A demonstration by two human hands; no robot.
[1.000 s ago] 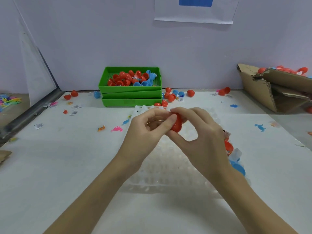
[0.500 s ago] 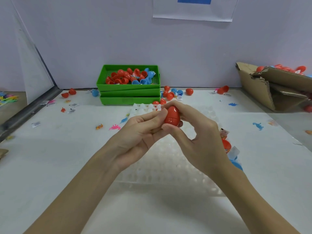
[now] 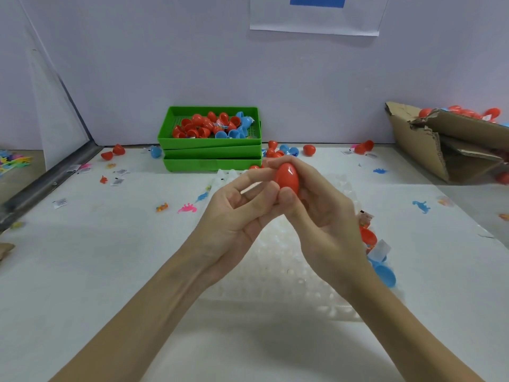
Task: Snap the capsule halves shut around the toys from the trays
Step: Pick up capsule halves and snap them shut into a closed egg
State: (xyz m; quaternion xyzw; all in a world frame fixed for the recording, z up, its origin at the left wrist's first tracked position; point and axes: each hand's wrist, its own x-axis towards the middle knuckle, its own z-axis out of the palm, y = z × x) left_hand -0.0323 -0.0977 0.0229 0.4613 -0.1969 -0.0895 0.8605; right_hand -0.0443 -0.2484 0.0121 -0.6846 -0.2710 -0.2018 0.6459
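A red capsule (image 3: pixel 287 178) is held upright above the white counter (image 3: pixel 82 271), in front of the stacked green trays (image 3: pixel 210 153), and it appears closed into a whole egg shape. It is grasped by the right hand (image 3: pixel 323 216), whose fingers (image 3: pixel 278 162) are curled over its top and far side while the thumb is pressed against its lower near side. The left hand (image 3: pixel 237 213) is brought against it from the left: the thumb tip is set on the capsule's lower left side, and the other fingers are curled toward it, though how far they close round it cannot be told. Beneath both hands a clear plastic blister tray (image 3: pixel 275 285) is laid on the counter. The top green tray is filled with loose red and blue capsule halves (image 3: pixel 209 126). More halves are scattered on the counter beside the trays, and small toy figures, among them a pink one (image 3: pixel 187 208) and a blue one (image 3: pixel 421 206), are strewn about. A red half and a blue half (image 3: pixel 385 275) are seen just right of the right wrist. A torn cardboard box (image 3: pixel 440 144) holding further capsules is placed at the far right.
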